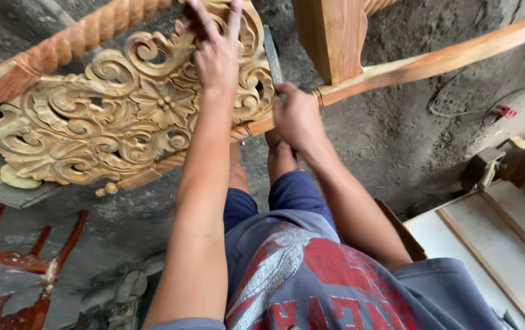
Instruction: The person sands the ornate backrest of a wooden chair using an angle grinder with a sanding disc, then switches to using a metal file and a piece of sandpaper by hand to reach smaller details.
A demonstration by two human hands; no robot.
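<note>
Your left hand (216, 52) lies flat, fingers spread, on the carved wooden panel (122, 116) near its upper edge. Your right hand (299, 116) grips a metal tool (273, 58) beside the panel's right edge, bare floor (397, 134) beyond.

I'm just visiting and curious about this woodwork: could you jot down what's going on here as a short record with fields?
Place: workshop with a dusty concrete floor
Main piece: pale wooden frame with a carved panel of scrolls and a flower
Left hand: pressed flat on the carving
Right hand: gripping a metal tool at the panel's edge
Nearby: red-brown chair lower left; flat board lower right
</note>
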